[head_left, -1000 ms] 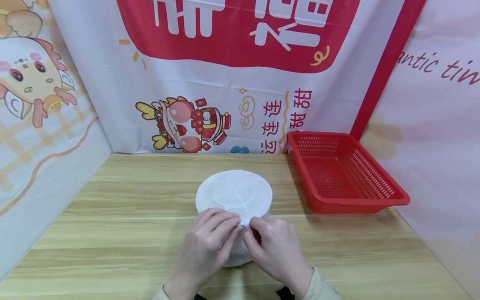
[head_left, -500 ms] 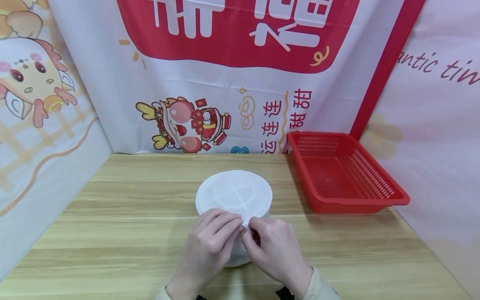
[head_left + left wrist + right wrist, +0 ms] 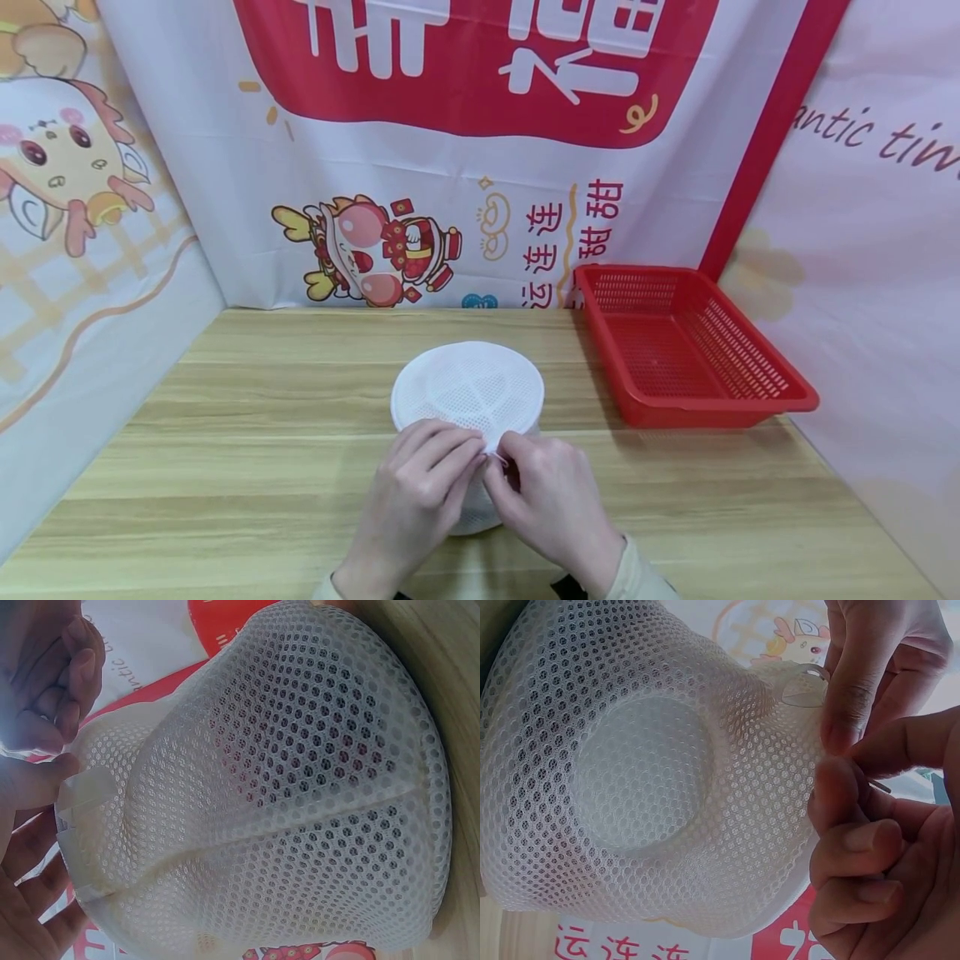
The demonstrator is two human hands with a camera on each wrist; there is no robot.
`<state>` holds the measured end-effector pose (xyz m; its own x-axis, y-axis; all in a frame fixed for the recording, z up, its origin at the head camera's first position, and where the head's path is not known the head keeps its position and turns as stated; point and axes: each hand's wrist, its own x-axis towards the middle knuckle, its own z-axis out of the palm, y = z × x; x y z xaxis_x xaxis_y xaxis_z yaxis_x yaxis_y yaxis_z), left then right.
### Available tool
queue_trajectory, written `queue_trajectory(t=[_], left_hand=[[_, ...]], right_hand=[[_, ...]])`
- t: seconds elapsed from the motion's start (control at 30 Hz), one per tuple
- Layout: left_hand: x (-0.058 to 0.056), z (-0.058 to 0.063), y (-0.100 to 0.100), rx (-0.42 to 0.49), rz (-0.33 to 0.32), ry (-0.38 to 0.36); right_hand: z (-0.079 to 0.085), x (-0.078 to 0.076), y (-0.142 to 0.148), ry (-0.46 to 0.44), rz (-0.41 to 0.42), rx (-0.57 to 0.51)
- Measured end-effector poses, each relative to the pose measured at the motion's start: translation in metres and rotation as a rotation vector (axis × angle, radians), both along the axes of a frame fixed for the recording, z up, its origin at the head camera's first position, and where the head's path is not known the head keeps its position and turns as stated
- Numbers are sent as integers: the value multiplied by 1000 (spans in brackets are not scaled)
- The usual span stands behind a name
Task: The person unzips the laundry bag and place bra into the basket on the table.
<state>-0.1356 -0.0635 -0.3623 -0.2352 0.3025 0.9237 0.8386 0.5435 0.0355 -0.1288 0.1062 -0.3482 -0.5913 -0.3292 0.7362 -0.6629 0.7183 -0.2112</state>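
A white mesh laundry bag (image 3: 468, 387), shaped like a drum with a round flat top, stands on the wooden table in front of me. My left hand (image 3: 420, 479) pinches the near edge of its top rim. Right beside it, my right hand (image 3: 547, 492) pinches the same edge with thumb and curled forefinger, and a thin loop shows at the fingertips. In the right wrist view a narrow dark tip (image 3: 880, 787) pokes out behind those fingers. A round pale shape (image 3: 641, 772) shows at the mesh side. A white fabric tag (image 3: 84, 787) hangs by the left thumb.
A red plastic basket (image 3: 697, 404) with slotted walls stands at the back right of the wooden table (image 3: 262, 450). Printed cloth hangings (image 3: 442, 158) close off the back and both sides.
Both hands stay at the bag's near rim with only slight finger shifts. A thin light loop now shows by the right fingertips. The bag and basket have not moved.
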Motion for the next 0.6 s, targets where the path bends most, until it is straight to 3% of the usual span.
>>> queue_trajectory(t=[0.6], left_hand=[[2, 1, 0, -4, 37, 0]], right_hand=[[-2, 1, 0, 19, 30, -3]])
